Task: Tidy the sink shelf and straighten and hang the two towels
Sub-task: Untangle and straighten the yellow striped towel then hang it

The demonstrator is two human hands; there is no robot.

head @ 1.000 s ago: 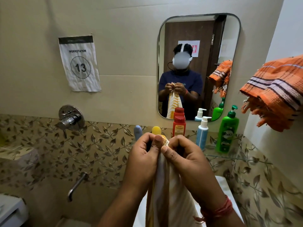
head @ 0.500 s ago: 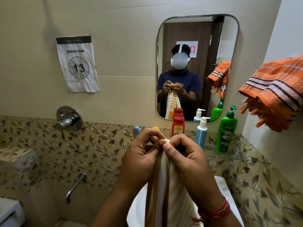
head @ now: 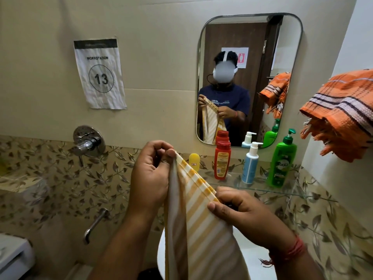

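A yellow-and-white striped towel (head: 201, 229) hangs in front of me over the sink. My left hand (head: 150, 174) pinches its upper corner, and my right hand (head: 242, 215) pinches the top edge lower and to the right, so the edge slopes between them. An orange striped towel (head: 341, 112) hangs bunched on the right wall. On the glass shelf (head: 282, 190) stand a yellow bottle (head: 194, 161), a red bottle (head: 222, 160), a white-and-blue pump bottle (head: 250, 164) and a green pump bottle (head: 281, 160).
A mirror (head: 248, 77) hangs above the shelf. A white sink (head: 256, 257) sits below the towel. A chrome mixer valve (head: 88, 141) and spout (head: 94, 225) are on the left wall, under a paper sign (head: 100, 73).
My hands were together at the towel's top. They have now parted, the right one sliding down and right along the edge, spreading the towel open.
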